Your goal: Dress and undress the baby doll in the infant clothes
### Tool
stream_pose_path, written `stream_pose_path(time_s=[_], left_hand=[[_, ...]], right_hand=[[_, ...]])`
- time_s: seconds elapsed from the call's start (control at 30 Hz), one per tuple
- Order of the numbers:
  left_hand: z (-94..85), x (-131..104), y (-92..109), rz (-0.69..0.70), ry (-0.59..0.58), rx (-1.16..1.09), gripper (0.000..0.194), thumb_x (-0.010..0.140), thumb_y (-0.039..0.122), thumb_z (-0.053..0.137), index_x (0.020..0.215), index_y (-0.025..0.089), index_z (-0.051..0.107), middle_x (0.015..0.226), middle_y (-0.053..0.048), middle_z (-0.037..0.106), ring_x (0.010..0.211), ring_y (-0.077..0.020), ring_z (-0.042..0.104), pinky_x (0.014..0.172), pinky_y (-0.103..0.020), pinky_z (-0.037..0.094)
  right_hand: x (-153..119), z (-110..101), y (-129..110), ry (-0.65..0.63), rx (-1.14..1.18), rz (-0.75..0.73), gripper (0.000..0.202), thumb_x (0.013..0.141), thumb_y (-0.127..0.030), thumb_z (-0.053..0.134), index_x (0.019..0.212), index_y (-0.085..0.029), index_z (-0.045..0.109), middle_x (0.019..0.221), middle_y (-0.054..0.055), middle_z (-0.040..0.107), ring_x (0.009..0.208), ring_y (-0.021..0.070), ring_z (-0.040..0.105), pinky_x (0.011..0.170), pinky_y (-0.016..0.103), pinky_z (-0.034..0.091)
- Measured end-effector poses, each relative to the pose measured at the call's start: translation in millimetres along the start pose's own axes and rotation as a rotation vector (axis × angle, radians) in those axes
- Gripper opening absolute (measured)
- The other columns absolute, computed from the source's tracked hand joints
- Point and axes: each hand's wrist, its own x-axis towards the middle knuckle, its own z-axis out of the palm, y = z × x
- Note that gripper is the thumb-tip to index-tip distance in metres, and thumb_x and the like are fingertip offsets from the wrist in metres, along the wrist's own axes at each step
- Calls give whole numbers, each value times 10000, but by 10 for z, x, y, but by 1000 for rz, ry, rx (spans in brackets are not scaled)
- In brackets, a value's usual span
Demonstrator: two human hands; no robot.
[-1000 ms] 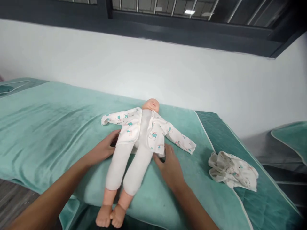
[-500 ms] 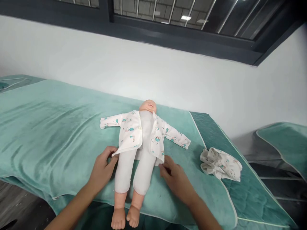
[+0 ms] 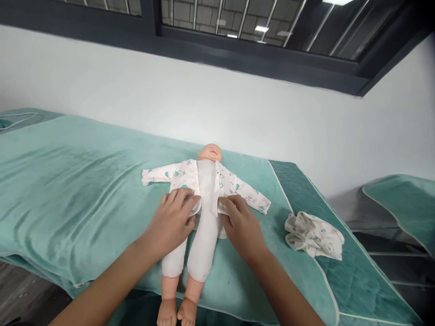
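A baby doll (image 3: 205,185) lies on its back, its head toward the wall and its bare feet toward me. It wears a white printed baby jacket (image 3: 243,188), unfastened down the front, both sleeves on the arms. My left hand (image 3: 175,215) pinches the front edge of the left panel near the doll's waist. On the other panel, my right hand (image 3: 239,222) has thumb and fingers closed at its front edge. White cloth covers the doll's torso and legs between the panels. My fingers hide the lower corners of the jacket.
A green blanket (image 3: 84,181) covers the bed under the doll. To the right, a crumpled white printed cloth (image 3: 316,234) rests across the blanket edge and the darker quilted cover (image 3: 360,276). Behind stand a white wall (image 3: 136,90) and a dark-framed window (image 3: 258,59).
Both hands have moved from the jacket's lower outer corners up and inward to its front edges. The doll and the crumpled cloth remain where they were.
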Motion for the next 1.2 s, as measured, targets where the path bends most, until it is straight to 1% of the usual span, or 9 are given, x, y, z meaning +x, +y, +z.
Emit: stream_pose_path(time_s=[0.13, 0.27, 0.33, 0.47, 0.6, 0.77, 0.97, 1.1, 1.2], left_hand=[[48, -43, 130, -1, 76, 18, 269, 897, 83, 418, 993, 194, 644, 970, -98, 630, 922, -253, 550, 802, -414, 433], [-89, -162, 41, -5, -102, -505, 202, 958, 211, 453, 953, 221, 655, 946, -58, 642, 888, -199, 586, 792, -337, 472], [-158, -185, -141, -156, -139, -704, 173, 945, 324, 520, 942, 234, 668, 955, -44, 667, 905, -199, 612, 805, -318, 486], [-112, -57, -596, -641, 91, -721, 321, 842, 444, 650, 1075, 222, 652, 1098, -55, 691, 1047, -244, 634, 942, -363, 471], [113, 248, -716, -866, 12, -984, 521, 794, 592, 673, 1115, 184, 626, 1099, -95, 706, 1019, -260, 665, 887, -376, 521], [303, 636, -518, -964, 157, -1201, 538, 716, 598, 762, 1004, 171, 608, 910, -59, 703, 769, -191, 683, 620, -280, 543], [459, 1012, -474, -906, 254, -1352, 434, 736, 425, 807, 1017, 180, 586, 912, -41, 704, 736, -161, 686, 616, -259, 564], [579, 1029, -640, -1013, 219, -1468, 349, 835, 448, 707, 1021, 172, 602, 1000, -98, 708, 840, -209, 712, 720, -331, 608], [575, 903, -986, -1074, 331, -1502, 386, 917, 553, 554, 1042, 188, 535, 1096, -124, 677, 995, -226, 698, 840, -365, 611]], right_hand=[[16, 15, -99, 90, 135, -36, 230, 940, -126, 443, 1044, -203, 633, 999, 87, 610, 943, 223, 584, 816, 369, 506], [-73, -124, -112, -173, 303, -112, 182, 967, -191, 463, 1010, -225, 637, 956, 52, 640, 915, 194, 603, 836, 346, 511], [-118, -207, 76, -199, 408, -12, 164, 987, -268, 470, 1055, -238, 617, 998, 43, 658, 921, 179, 620, 822, 323, 526], [-120, -161, 736, 123, 88, 244, 429, 900, -367, 581, 1289, -196, 517, 1289, 149, 587, 1198, 303, 546, 960, 456, 491], [73, 132, 1117, 19, -274, 252, 668, 848, -313, 603, 1451, -126, 384, 1424, 193, 514, 1320, 368, 449, 1075, 522, 380], [515, 230, 1181, -87, -449, 143, 585, 882, -161, 482, 1464, -171, 422, 1272, 146, 610, 1125, 320, 552, 992, 454, 386], [869, 156, 1481, -91, -511, 25, 560, 927, -110, 384, 1472, -220, 453, 1377, 157, 532, 1179, 327, 482, 993, 463, 352], [793, 312, 1467, -48, -428, 130, 559, 925, -80, 361, 1470, -172, 445, 1423, 164, 509, 1264, 313, 451, 1079, 480, 316], [471, 302, 1230, -5, -312, 189, 570, 879, -73, 422, 1446, -135, 443, 1471, 157, 474, 1352, 292, 397, 1122, 454, 327]])
